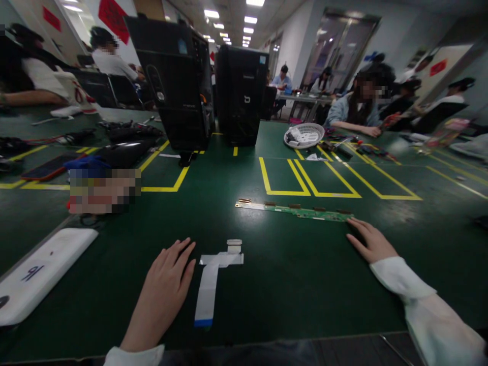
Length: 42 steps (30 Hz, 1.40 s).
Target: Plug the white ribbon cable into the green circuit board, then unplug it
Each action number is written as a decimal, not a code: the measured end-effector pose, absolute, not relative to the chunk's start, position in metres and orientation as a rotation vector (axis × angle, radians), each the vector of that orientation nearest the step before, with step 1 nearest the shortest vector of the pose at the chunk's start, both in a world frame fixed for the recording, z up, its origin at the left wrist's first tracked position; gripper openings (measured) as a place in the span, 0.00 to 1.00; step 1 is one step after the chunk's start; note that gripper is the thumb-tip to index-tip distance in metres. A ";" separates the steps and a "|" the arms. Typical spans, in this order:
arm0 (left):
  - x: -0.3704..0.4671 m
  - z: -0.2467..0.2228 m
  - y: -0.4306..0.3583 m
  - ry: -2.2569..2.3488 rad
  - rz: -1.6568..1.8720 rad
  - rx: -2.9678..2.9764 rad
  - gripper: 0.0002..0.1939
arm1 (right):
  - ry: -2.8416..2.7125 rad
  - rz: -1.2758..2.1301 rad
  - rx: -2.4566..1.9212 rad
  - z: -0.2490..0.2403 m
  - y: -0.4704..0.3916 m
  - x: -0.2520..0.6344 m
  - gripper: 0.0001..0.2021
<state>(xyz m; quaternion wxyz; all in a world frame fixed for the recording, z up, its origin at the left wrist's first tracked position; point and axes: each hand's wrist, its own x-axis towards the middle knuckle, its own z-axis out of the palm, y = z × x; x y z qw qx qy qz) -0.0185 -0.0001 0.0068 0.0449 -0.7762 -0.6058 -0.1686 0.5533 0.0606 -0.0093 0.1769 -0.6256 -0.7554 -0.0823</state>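
Note:
A white flat ribbon cable [208,290] with a blue end and a connector at its far end lies on the green table. Just left of it rests my left hand [168,277], palm down with fingers stretched out, holding nothing. Farther off to the right lies a long, narrow green circuit board [324,214] with several brown connectors along its far edge. My right hand [371,241] is at the board's right end, fingers extended and apart; the fingertips reach the end, though whether they press on it I cannot tell.
Two black computer towers [173,86] stand at the back. A white basket [304,136] with small items sits behind the yellow tape outlines [290,193]. At the left are a white device [41,274], an orange-edged tray [49,166] and dark cables. Across the table sits a person [362,107].

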 end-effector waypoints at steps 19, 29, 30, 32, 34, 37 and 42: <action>-0.018 0.008 0.000 -1.864 -0.494 -2.369 0.28 | -2.399 -0.125 -1.263 0.005 0.092 0.378 0.24; -0.016 0.008 -0.002 -1.867 -0.513 -2.364 0.28 | -2.403 -0.204 -1.302 0.019 0.084 0.330 0.28; -0.016 0.008 -0.002 -1.868 -0.510 -2.366 0.28 | -2.412 -0.207 -1.258 0.019 0.087 0.327 0.27; -0.016 0.009 -0.002 -1.868 -0.505 -2.370 0.28 | -2.429 -0.196 -1.173 0.016 0.093 0.323 0.25; -0.016 0.010 -0.002 -1.873 -0.504 -2.369 0.28 | -2.434 -0.174 -1.141 0.012 0.099 0.318 0.24; -0.016 0.012 -0.002 -1.881 -0.513 -2.367 0.28 | -2.456 -0.120 -1.149 0.006 0.106 0.312 0.24; -0.015 0.012 -0.002 -1.890 -0.531 -2.363 0.26 | -2.512 -0.026 -1.097 0.003 0.106 0.313 0.25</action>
